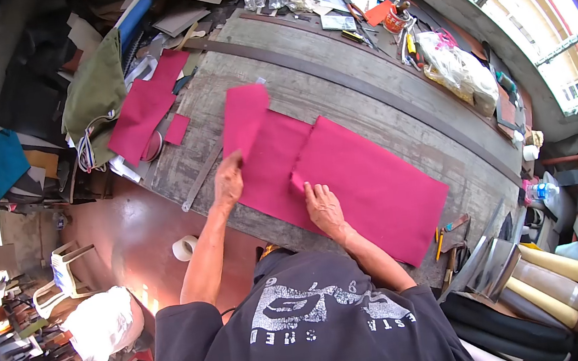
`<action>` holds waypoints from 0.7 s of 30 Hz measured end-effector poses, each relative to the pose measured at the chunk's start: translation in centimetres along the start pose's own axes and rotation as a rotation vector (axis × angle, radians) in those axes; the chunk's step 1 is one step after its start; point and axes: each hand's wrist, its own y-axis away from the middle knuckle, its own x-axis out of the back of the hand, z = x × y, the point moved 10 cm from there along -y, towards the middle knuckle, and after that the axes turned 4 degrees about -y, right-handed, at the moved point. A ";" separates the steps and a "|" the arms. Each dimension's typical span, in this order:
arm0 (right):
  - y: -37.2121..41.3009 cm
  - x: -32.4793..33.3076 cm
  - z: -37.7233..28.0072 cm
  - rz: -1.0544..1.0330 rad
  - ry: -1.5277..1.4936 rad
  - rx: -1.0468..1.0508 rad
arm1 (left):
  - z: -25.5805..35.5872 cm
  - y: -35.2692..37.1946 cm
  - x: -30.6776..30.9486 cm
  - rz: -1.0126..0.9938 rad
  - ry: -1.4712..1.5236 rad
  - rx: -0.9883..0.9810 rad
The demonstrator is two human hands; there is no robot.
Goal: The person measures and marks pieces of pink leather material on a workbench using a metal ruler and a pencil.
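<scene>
A large magenta cloth [382, 187] lies across the workbench, with a frayed or stitched edge running near its middle. My left hand [228, 180] is closed on the lower edge of a raised flap [246, 117] at the cloth's left end. The fingers of my right hand [323, 207] press on the cloth by the lower end of that frayed edge, close together. Just left of my left hand, a metal ruler [197, 189] lies at the bench's near edge.
Magenta pieces [142, 115] and olive cloth [96, 102] lie at the left. A long dark strip [364, 86] crosses the wooden bench [286, 95]. Tools, a red can [395, 20] and a plastic bag [462, 71] line the far edge. Pliers [455, 223] lie right.
</scene>
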 end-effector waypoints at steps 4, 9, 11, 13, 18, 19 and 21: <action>0.5 0.5 2.4 0.047 -0.249 -0.124 | 2.1 3.0 -3.1 -0.220 -0.088 -0.223; 2.7 1.8 8.2 0.280 -0.540 -0.401 | 1.4 5.0 -5.3 -0.275 -0.171 -0.281; 4.4 0.4 10.9 0.219 -0.747 -0.632 | 1.6 4.8 -5.2 -0.281 -0.170 -0.274; 5.0 0.7 11.8 0.263 -0.850 -0.661 | 1.6 4.4 -5.0 -0.280 -0.166 -0.259; 6.2 -1.7 13.6 0.332 -0.947 -0.718 | 2.0 4.2 -4.6 -0.265 -0.135 -0.239; 6.3 -1.5 13.4 0.318 -0.994 -0.738 | 2.1 4.2 -4.5 -0.255 -0.142 -0.236; 6.3 -1.0 12.8 0.326 -1.030 -0.740 | 2.4 4.5 -4.6 -0.231 -0.154 -0.230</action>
